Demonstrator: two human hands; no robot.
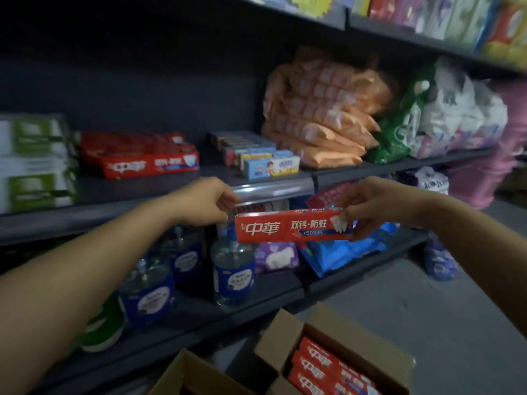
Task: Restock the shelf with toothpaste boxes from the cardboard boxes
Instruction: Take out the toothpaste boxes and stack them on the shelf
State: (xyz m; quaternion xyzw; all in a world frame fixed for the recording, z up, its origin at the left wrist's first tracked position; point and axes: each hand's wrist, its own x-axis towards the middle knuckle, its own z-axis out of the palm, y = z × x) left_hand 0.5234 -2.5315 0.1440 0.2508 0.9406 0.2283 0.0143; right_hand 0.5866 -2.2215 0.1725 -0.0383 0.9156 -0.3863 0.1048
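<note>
Both hands hold one red toothpaste box [293,226] level before the shelf [273,189]: right hand [373,206] pinching its end, left hand [205,202] at the other

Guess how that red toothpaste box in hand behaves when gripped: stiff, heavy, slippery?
The red toothpaste box is probably stiff: it spans level between the left hand and right hand, each holding one end. Likely light, since fingertip grips suffice. Its flat faces suggest it won't roll; the glossy card may be a bit slippery.

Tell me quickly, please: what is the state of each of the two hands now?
Left hand: fingers at the left end of the red rectangular toothpaste box; grip cannot be told.
Right hand: pinches the box's right end.
</note>
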